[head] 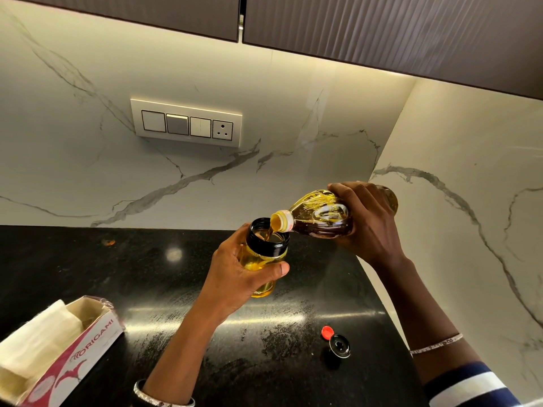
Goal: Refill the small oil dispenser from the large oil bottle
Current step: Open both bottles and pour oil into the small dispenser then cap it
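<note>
Over counter (117, 274), bottle (320, 220) pours oil (271, 234) into dispenser (281, 248).

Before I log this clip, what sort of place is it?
Most likely a home kitchen: a black stone countertop against a marble-look backsplash, dark wall cabinets overhead, and oil being poured from the large oil bottle into the small oil dispenser.

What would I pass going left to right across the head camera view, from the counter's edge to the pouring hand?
tissue box → left hand → small oil dispenser → large oil bottle → right hand
</note>
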